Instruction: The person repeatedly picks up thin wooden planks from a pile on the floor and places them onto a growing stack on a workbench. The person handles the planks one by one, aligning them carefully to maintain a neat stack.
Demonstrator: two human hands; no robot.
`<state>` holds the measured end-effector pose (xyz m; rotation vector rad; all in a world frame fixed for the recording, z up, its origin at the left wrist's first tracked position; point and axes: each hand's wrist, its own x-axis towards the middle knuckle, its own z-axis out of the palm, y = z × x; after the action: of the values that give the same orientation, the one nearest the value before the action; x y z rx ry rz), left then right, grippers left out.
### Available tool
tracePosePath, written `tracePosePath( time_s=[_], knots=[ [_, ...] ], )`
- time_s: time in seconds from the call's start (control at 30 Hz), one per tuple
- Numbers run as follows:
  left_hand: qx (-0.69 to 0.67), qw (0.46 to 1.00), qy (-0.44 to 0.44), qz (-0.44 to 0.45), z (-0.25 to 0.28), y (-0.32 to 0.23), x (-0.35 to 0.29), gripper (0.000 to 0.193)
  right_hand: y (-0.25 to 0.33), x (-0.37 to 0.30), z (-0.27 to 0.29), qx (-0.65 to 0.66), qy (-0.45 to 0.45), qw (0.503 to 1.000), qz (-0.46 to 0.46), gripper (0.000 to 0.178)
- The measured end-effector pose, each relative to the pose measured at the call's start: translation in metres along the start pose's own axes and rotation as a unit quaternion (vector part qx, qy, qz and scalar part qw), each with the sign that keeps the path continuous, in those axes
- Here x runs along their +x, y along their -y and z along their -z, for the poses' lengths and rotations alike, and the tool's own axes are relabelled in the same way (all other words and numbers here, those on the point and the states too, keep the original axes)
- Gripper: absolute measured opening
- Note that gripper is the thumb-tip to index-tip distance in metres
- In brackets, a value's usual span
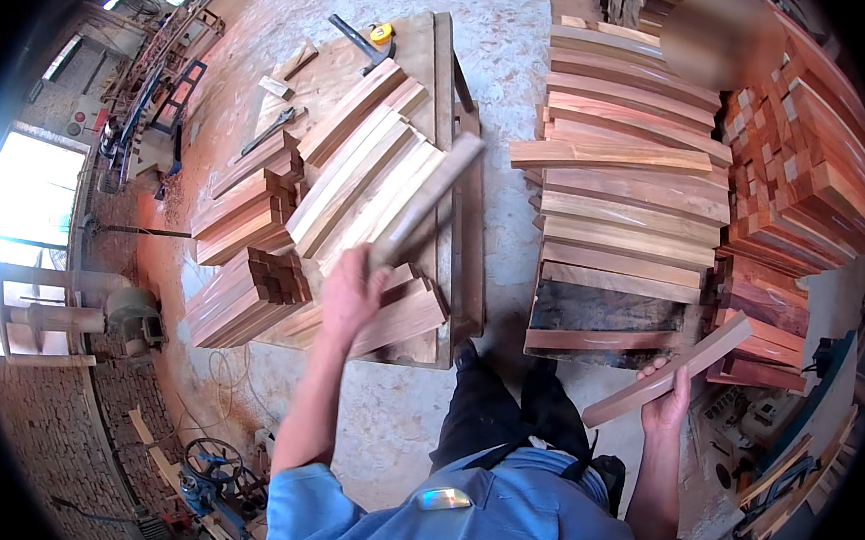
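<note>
My left hand (354, 293) is closed round the near end of a wooden strip (429, 199), which is smeared by motion and slants over the workbench (420, 61). Under and beside it lie pale wooden strips (359, 181) in a row. In my right hand (668, 398), the fingers wrap round another wooden strip (710, 348), held tilted in front of a stack of wooden strips (633, 223) on the right. One strip (608, 159) lies crosswise on that stack. More strips in bundles (252, 299) fill the bench's left side.
A hammer (359, 44), a yellow tape measure (381, 33) and a pliers-like tool (271, 129) lie on the bench's far part. Reddish wood blocks (805, 164) are piled high at the far right. A machine with a handwheel (213, 462) stands at the lower left.
</note>
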<state>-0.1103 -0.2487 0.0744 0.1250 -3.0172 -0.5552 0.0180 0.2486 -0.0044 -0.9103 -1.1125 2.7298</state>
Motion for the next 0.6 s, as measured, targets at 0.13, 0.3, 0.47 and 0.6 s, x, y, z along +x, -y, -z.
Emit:
tracePosePath(
  time_s=[0.13,0.3,0.47,0.6],
  knots=[
    [0.094,0.993,-0.074,0.021,0.0,0.054,0.028,0.044,-0.003,-0.006,-0.027,-0.006,-0.018,1.0,-0.005,0.027],
    [0.106,0.991,-0.08,0.022,-0.007,0.085,0.055,0.041,-0.008,-0.014,-0.039,-0.01,-0.01,1.0,0.006,0.025],
    [0.087,0.989,-0.117,0.023,-0.02,0.091,0.069,0.039,-0.016,-0.02,-0.032,0.005,-0.035,0.999,-0.006,0.032],
    [0.14,0.98,-0.139,0.005,-0.028,0.092,0.065,0.032,-0.027,-0.024,-0.012,0.002,-0.047,0.999,-0.015,0.035]
  ],
)
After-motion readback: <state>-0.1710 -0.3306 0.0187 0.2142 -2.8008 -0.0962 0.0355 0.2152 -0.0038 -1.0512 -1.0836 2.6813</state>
